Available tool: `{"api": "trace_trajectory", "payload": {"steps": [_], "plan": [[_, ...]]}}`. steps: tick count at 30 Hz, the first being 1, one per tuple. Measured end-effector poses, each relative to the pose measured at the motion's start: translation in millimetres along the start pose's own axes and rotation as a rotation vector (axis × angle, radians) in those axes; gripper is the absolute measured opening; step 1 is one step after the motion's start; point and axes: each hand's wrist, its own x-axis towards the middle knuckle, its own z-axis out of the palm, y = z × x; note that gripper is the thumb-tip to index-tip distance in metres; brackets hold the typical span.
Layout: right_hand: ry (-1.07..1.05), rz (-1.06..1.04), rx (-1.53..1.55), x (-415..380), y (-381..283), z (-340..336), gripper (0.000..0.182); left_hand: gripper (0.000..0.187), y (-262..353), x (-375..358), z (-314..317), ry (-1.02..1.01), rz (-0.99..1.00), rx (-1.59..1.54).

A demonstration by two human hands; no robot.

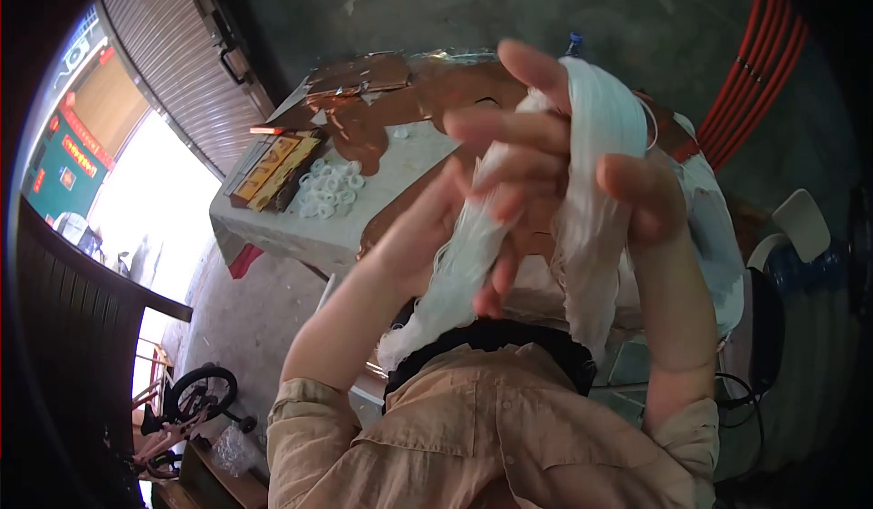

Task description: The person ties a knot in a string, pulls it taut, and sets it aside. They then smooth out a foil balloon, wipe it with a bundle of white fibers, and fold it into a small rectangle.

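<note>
A skein of white thread (596, 132) hangs in a loop in front of my chest, its two strands trailing down. My right hand (650, 200) carries the loop, thumb in front of the thread and fingers spread out to the left behind it. Around the left strand is my left hand (436, 214), its fingers partly hidden by the thread and overlapping the other hand's fingers. Some finger edges are blurred.
Beyond the hands, a covered table (273, 227) bears white rings (329, 189), a box with yellow strips (273, 168) and brown sheeting (432, 91). Red pipes (755, 73) run at the upper right. A small bicycle (202, 393) stands at the lower left, near a dark chair back (77, 300).
</note>
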Motion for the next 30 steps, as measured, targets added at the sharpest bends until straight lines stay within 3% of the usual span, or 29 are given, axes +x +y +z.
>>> {"api": "trace_trajectory", "payload": {"steps": [2, 3, 4, 6, 7, 8, 10, 14, 16, 17, 19, 20, 22, 23, 24, 25, 27, 28, 30], "plan": [[0.045, -0.028, -0.178, 5.2, -17.4, -1.0, 0.086, 0.051, -13.9, 2.2, -20.8, 0.152, -0.309, 0.020], [0.035, -0.084, -0.225, 9.1, -24.1, -3.5, 0.091, 0.051, -26.3, 4.3, -24.7, 0.140, -0.307, 0.023], [0.024, -0.141, -0.269, 15.3, -31.4, 0.4, 0.097, 0.045, -43.5, 8.4, -25.4, 0.124, -0.344, 0.241], [0.384, 0.044, -0.087, 24.7, -45.3, 24.2, 0.114, 0.039, -65.3, 28.7, -31.0, 0.103, -0.376, 0.458], [0.241, -0.064, -0.291, 22.5, -36.4, 3.4, 0.107, 0.033, -71.6, 42.6, -28.2, 0.431, -0.169, 0.097], [0.092, -0.174, -0.494, 18.8, -29.0, -12.4, 0.102, 0.030, -72.8, 43.2, -22.9, 0.542, -0.132, 0.008], [0.121, -0.155, -0.531, 16.5, -22.3, -10.9, 0.101, 0.025, -68.6, 46.4, -1.0, 0.754, -0.028, -0.161], [0.159, 0.025, -0.819, 6.3, -22.4, -9.6, 0.095, 0.029, -74.4, 50.0, 3.4, 0.308, -0.039, 0.421], [-0.176, 0.114, -1.310, -14.3, -38.3, -16.5, 0.078, 0.030, -74.4, 48.4, -3.0, 0.131, -0.046, 0.634], [-0.179, 0.115, -1.310, -24.1, -48.0, -15.0, 0.078, 0.031, -73.8, 45.7, -9.4, 0.071, -0.044, 0.702], [-0.203, 0.272, -1.333, -45.2, -60.4, -6.1, 0.074, 0.032, -70.6, 22.3, -51.9, 0.566, -0.373, 0.378], [-0.213, 0.324, -1.336, -55.8, -62.7, -2.1, 0.073, 0.032, -71.9, 14.9, -60.8, 0.573, -0.372, 0.373], [-0.266, 0.543, -1.730, -75.0, -60.5, 8.0, 0.067, 0.043, -74.2, 4.4, -68.3, 0.515, -0.082, 0.807], [-0.199, 0.531, -1.866, -79.7, -55.0, 13.9, 0.061, 0.043, -74.8, 0.6, -66.3, 0.517, -0.082, 0.805], [-0.200, 0.534, -1.863, -90.1, -47.8, 9.8, 0.061, 0.045, -74.1, -2.6, -57.4, 0.519, -0.012, 1.101], [0.000, 0.277, -1.620, -105.9, -36.2, -1.4, 0.058, 0.047, -74.0, -5.0, -47.6, 0.510, 0.061, 1.396], [0.360, -0.146, -1.228, -123.1, -3.4, -10.0, 0.051, 0.044, -74.8, -5.2, -23.7, 0.544, 0.104, 1.415], [0.366, -0.141, -1.228, -128.5, -0.8, -3.9, 0.051, 0.041, -77.2, -5.1, -17.2, 0.577, 0.149, 1.437], [0.604, 0.346, -0.954, -132.2, -1.9, 9.4, 0.061, 0.041, -81.6, -2.8, -12.6, 0.557, 0.218, 1.524]]}}
